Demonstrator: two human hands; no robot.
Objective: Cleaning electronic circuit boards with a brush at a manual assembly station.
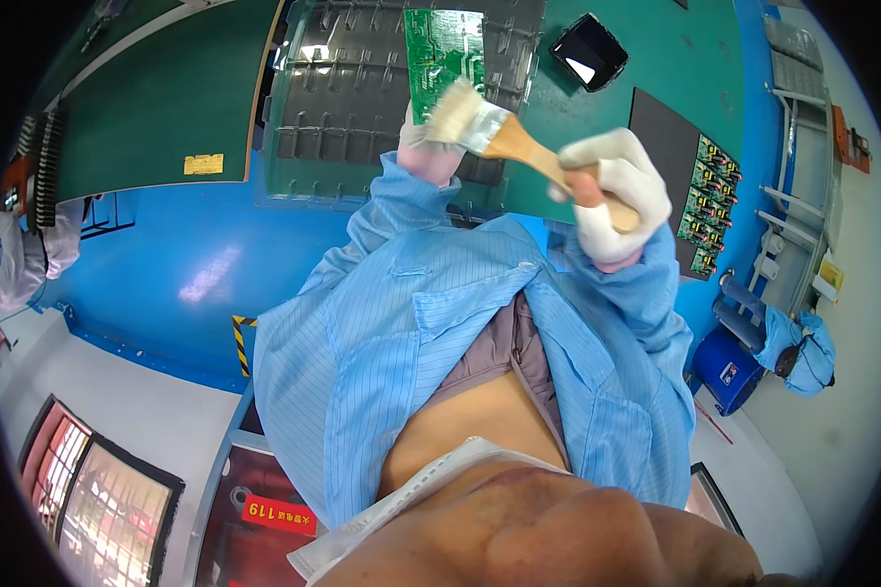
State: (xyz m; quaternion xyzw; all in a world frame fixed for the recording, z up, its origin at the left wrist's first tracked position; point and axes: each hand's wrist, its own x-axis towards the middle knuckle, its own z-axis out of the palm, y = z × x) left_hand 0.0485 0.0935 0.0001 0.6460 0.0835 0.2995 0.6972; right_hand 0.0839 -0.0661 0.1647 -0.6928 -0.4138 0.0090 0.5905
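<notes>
We held the board (pixel 443 54) upright in our closed left hand (pixel 423 147) above the tray (pixel 362 98); our right hand (pixel 612 196) gripped the brush (pixel 480 122), bristles touching its lower edge, best swept lightly.

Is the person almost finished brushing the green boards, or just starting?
Hard to tell how far. In hand: the left hand holds up one green circuit board while the right hand sweeps a wooden paintbrush at its lower edge. A row of small green boards lies on the dark mat at the right; whether those are brushed or waiting does not show. The clear plastic tray behind looks empty.
</notes>
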